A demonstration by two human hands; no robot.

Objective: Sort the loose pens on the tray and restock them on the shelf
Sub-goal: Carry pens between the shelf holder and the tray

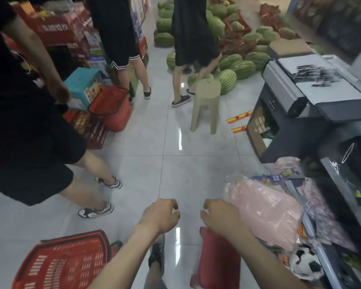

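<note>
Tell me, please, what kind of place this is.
Most likely a small grocery shop or supermarket. Watermelons lie piled on the tiled floor, a red shopping basket stands at the lower left, and cartons of packaged goods are stacked along the left side.

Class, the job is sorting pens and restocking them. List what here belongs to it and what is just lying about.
Job: left hand, right hand; dark marks on the grey counter, perhaps pens, too blurred to tell.
Lying about: nearest red basket, stool, watermelons, pink packet.
</note>
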